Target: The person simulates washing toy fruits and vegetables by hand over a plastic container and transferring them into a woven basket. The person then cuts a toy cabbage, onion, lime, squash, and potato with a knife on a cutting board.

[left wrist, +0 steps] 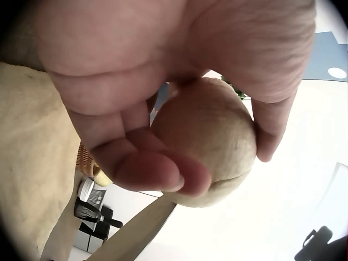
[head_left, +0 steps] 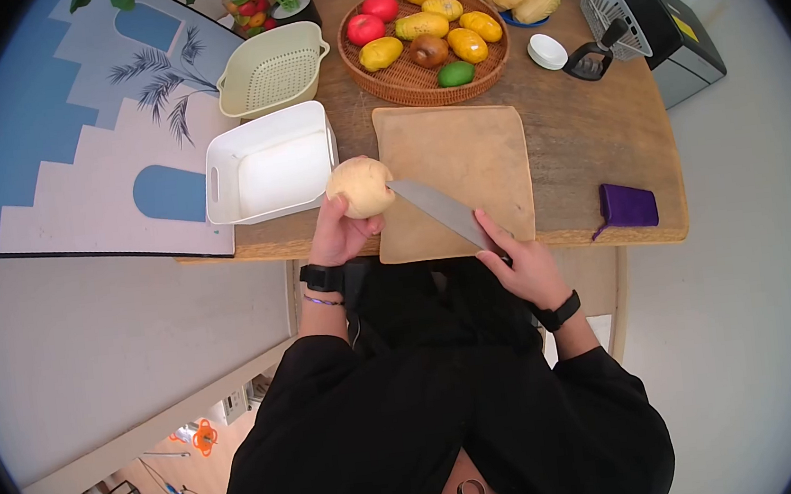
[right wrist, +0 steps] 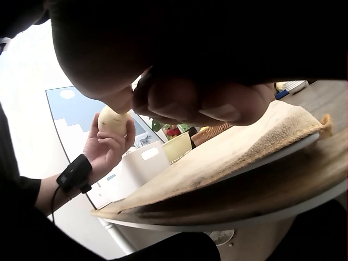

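Observation:
In the head view my left hand (head_left: 344, 231) holds up a round, pale yellow root vegetable that looks like a jicama (head_left: 360, 187), near the table's front edge. The left wrist view shows thumb and fingers curled round the jicama (left wrist: 209, 136), with a crease low on its skin. My right hand (head_left: 526, 268) grips a kitchen knife (head_left: 445, 212), its forefinger along the blade. The knife's tip meets the jicama's right side, and the blade slants over a tan cloth (head_left: 454, 160). Most of the knife's handle is hidden in the right hand.
Left of the cloth are a white bin (head_left: 278, 168) and a pale green colander (head_left: 274, 73). A wicker tray (head_left: 380, 88) of fruit stands behind. To the right lie a purple pouch (head_left: 628, 206), a white bowl (head_left: 547, 51) and a black-handled tool (head_left: 591, 60).

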Demonstrator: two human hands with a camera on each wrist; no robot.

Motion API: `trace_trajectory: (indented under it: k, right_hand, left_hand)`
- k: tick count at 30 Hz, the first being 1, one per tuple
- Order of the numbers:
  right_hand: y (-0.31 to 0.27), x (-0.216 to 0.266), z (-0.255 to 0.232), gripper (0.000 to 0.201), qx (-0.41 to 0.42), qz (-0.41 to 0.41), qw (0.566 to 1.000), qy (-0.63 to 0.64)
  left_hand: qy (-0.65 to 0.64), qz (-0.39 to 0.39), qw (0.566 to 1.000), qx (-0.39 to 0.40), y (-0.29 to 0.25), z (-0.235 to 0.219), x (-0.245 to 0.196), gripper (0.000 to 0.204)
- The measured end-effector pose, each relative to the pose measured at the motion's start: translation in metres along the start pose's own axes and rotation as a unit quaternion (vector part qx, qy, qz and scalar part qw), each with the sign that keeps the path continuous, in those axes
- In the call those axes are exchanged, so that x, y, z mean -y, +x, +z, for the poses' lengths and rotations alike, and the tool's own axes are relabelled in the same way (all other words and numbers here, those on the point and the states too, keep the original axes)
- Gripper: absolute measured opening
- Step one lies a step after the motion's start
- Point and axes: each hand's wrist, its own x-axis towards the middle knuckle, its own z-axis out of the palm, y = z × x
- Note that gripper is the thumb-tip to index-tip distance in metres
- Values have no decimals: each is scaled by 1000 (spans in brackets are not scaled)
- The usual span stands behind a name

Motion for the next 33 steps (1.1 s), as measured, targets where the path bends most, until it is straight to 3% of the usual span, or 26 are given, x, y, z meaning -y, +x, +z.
trace_trajectory:
  k: [4, 6, 9, 13, 15, 18, 24, 30, 33]
  right_hand:
    - [-2, -8, -2, 61, 34, 61, 997, -45]
    - [0, -13, 2, 61, -58, 69, 995, 43]
    - [1, -5, -6, 62, -52, 86, 991, 90]
    - [4, 6, -2, 63, -29, 24, 994, 98]
    - [10, 16, 8, 65, -52, -33, 990, 127]
    - [18, 24, 20, 66, -21, -42, 992, 116]
    - [31, 44, 13, 68, 27, -44, 999, 11]
    - [28, 40, 19, 69, -19, -56, 998, -11]
    - [29, 36, 19, 67, -35, -37, 999, 12]
  left_hand:
    - [-39, -25, 995, -83, 1, 11, 3, 76]
    - [65, -10, 993, -94, 7, 22, 2, 68]
    - [150, -5, 982, -116, 9, 25, 7, 55]
    - [62, -55, 993, -83, 16, 12, 18, 49]
    - [-16, -94, 991, -93, 21, 19, 28, 65]
    - [-9, -103, 984, -148, 26, 46, 42, 69]
    - [-18, -111, 980, -162, 21, 46, 52, 66]
    - [-79, -136, 971, -181, 15, 34, 58, 61]
    - [-25, -130, 971, -197, 8, 49, 61, 56]
